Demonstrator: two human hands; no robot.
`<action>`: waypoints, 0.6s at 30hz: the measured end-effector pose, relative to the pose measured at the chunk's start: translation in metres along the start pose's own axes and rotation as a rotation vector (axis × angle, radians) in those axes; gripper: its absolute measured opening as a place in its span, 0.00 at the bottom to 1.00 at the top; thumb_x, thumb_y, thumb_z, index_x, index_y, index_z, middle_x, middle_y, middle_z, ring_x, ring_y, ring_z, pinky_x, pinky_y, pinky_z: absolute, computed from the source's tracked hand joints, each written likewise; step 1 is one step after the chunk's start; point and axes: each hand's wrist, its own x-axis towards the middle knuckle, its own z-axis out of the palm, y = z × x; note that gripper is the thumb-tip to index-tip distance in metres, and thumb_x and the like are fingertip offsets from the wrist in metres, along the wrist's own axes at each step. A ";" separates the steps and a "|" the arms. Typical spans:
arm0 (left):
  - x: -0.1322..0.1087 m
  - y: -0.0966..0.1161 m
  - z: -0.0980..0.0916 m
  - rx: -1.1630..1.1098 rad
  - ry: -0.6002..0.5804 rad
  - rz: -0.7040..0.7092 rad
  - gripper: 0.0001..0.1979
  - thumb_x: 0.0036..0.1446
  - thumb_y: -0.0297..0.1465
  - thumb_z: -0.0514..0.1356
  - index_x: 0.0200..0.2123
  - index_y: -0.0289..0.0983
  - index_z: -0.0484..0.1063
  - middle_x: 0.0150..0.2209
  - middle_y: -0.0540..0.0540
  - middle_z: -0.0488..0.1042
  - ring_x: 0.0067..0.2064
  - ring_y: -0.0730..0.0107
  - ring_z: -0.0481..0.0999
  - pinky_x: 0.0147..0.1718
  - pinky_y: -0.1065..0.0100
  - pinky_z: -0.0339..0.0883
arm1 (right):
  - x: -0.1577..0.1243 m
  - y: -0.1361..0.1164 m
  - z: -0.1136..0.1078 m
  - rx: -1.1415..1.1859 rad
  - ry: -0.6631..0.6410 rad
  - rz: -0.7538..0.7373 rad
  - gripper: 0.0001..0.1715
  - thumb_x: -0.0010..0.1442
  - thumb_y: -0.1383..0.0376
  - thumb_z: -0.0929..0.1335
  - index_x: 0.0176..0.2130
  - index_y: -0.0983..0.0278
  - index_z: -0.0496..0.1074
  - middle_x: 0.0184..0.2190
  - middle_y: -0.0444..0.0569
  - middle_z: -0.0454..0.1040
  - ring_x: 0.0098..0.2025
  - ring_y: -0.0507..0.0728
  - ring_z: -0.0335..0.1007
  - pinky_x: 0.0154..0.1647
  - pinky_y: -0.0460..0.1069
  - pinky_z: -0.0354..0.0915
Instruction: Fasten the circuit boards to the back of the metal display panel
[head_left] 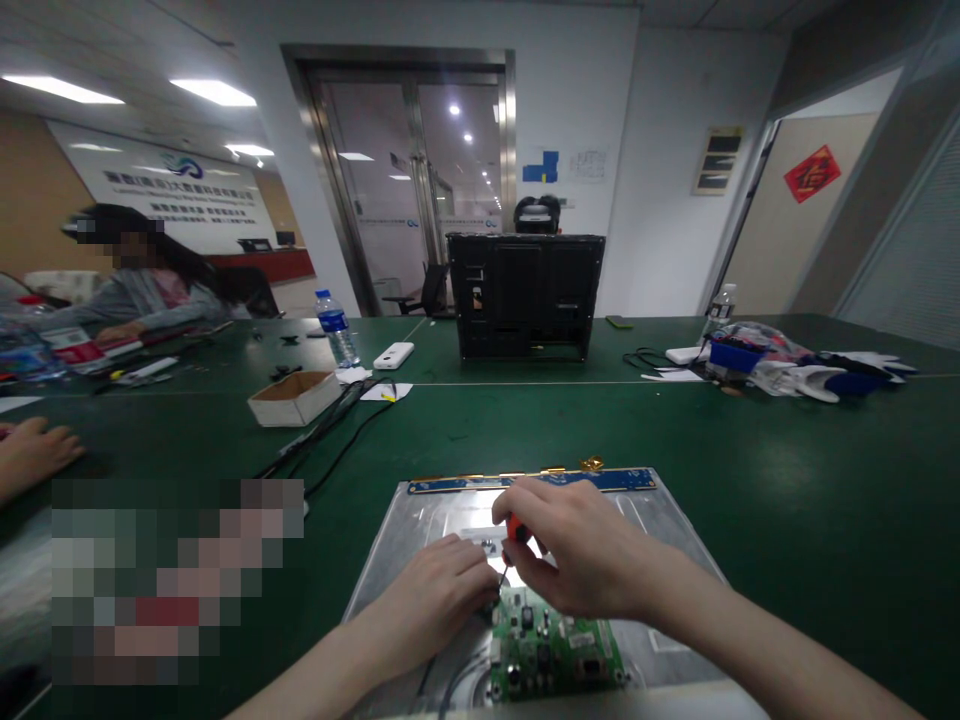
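Note:
My right hand (581, 545) is closed around the red-orange handle of a screwdriver (516, 528). Its thin shaft points down at the upper left corner of a green circuit board (555, 637). Beside that corner, my left hand (442, 585) has its fingers bent together near the screwdriver tip; whatever they pinch, if anything, is hidden. The circuit board lies on a silvery metal panel (390, 540), flat on the table. Along the panel's far edge runs a narrow blue circuit strip (630, 480) with gold-coloured tape.
A black display housing (529, 295) stands upright across the green table (787, 500). To the left are an open box (296, 402), black cables (330, 430) and a water bottle (337, 330). Bagged items and gloves (802, 365) lie right. Another person's hand (37, 450) rests at far left.

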 end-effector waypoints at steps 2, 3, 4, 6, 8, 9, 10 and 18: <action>0.000 0.000 0.000 0.009 -0.009 -0.004 0.09 0.70 0.26 0.52 0.45 0.39 0.72 0.38 0.46 0.77 0.39 0.62 0.76 0.39 0.64 0.68 | 0.000 0.002 0.002 -0.034 0.015 0.005 0.08 0.60 0.71 0.66 0.42 0.65 0.69 0.35 0.48 0.77 0.29 0.53 0.67 0.26 0.48 0.50; 0.000 0.000 0.000 0.016 -0.010 -0.003 0.09 0.70 0.26 0.52 0.44 0.39 0.72 0.38 0.46 0.77 0.39 0.62 0.76 0.38 0.65 0.67 | 0.000 0.002 0.002 -0.048 0.018 0.006 0.07 0.60 0.70 0.66 0.42 0.65 0.69 0.35 0.48 0.77 0.29 0.53 0.67 0.26 0.48 0.49; 0.001 0.000 0.000 0.021 -0.008 -0.001 0.09 0.70 0.26 0.52 0.43 0.39 0.72 0.38 0.46 0.77 0.38 0.62 0.76 0.37 0.65 0.67 | 0.000 0.003 0.003 -0.060 0.017 0.008 0.07 0.61 0.70 0.67 0.42 0.64 0.69 0.35 0.47 0.78 0.29 0.53 0.68 0.26 0.48 0.49; 0.001 0.000 0.000 0.026 -0.004 -0.001 0.09 0.69 0.25 0.52 0.42 0.39 0.72 0.37 0.46 0.77 0.37 0.62 0.76 0.36 0.65 0.66 | 0.000 0.003 0.003 -0.075 0.010 0.008 0.06 0.62 0.68 0.68 0.41 0.64 0.69 0.34 0.46 0.79 0.28 0.53 0.68 0.26 0.48 0.48; 0.001 0.000 0.000 0.026 -0.008 -0.007 0.09 0.69 0.25 0.52 0.42 0.38 0.71 0.37 0.46 0.77 0.37 0.61 0.76 0.35 0.64 0.66 | 0.001 0.002 0.003 -0.082 -0.005 0.004 0.05 0.63 0.67 0.68 0.41 0.64 0.68 0.33 0.46 0.79 0.28 0.53 0.68 0.25 0.48 0.48; 0.001 -0.001 0.000 0.024 -0.011 -0.009 0.08 0.69 0.25 0.52 0.41 0.38 0.71 0.37 0.46 0.77 0.37 0.61 0.76 0.35 0.64 0.66 | 0.001 0.002 0.002 -0.084 -0.012 0.004 0.05 0.63 0.67 0.68 0.40 0.64 0.68 0.33 0.46 0.78 0.28 0.53 0.68 0.25 0.48 0.48; 0.001 -0.001 0.000 0.024 -0.016 -0.011 0.08 0.69 0.25 0.52 0.41 0.38 0.71 0.37 0.46 0.77 0.37 0.61 0.76 0.35 0.64 0.66 | 0.001 0.002 0.002 -0.084 -0.019 0.005 0.04 0.63 0.67 0.68 0.40 0.64 0.68 0.33 0.46 0.78 0.28 0.53 0.68 0.26 0.48 0.48; 0.002 0.002 -0.003 0.022 -0.020 -0.025 0.09 0.69 0.25 0.52 0.38 0.38 0.70 0.34 0.48 0.75 0.34 0.64 0.74 0.32 0.67 0.63 | 0.001 -0.001 -0.006 -0.004 -0.047 -0.014 0.15 0.58 0.70 0.65 0.46 0.66 0.66 0.38 0.50 0.75 0.30 0.54 0.66 0.27 0.49 0.52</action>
